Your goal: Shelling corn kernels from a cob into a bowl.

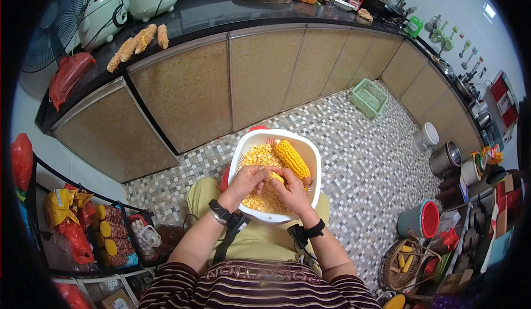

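A white plastic basket (316, 159) stands before me between my knees, holding loose yellow corn kernels (259, 155). A full ear of corn (293, 158) leans inside it at the right. Over the basket, my left hand (251, 180) and my right hand (292, 190) meet around a piece of corn cob (276, 178) that still bears yellow kernels. Fingers of both hands touch the piece and hide most of it. Something red shows beneath the basket's rim at the left and top.
Stripped corn cobs (132, 46) lie on the black countertop (199, 10), near a red plastic bag (70, 76). A green plastic basket (369, 97) sits on the tiled floor by the cabinets. To the right are a bucket (415, 219) and a wicker basket (388, 267) with ears of corn.
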The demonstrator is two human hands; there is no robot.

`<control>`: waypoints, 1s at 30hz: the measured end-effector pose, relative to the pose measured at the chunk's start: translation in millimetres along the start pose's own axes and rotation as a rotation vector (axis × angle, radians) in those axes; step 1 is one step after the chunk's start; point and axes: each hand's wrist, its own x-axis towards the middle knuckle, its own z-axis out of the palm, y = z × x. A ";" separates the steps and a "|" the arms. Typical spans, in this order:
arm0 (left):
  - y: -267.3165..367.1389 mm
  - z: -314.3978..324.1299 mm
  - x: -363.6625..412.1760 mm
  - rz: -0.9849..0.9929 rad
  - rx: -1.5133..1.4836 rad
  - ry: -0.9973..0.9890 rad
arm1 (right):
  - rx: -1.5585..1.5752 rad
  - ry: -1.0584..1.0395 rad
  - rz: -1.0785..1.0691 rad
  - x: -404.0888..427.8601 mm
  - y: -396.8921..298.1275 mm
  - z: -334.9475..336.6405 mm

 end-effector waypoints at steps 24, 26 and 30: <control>-2.1 -0.7 0.3 0.025 -0.010 0.018 | -0.216 -0.005 -0.061 -4.0 -7.3 -0.3; -2.6 0.8 0.0 0.005 -0.027 0.014 | -0.102 0.021 -0.073 -2.4 3.0 -0.1; 2.5 2.6 -2.0 0.016 -0.002 -0.022 | -0.088 0.012 -0.038 -0.3 1.8 2.5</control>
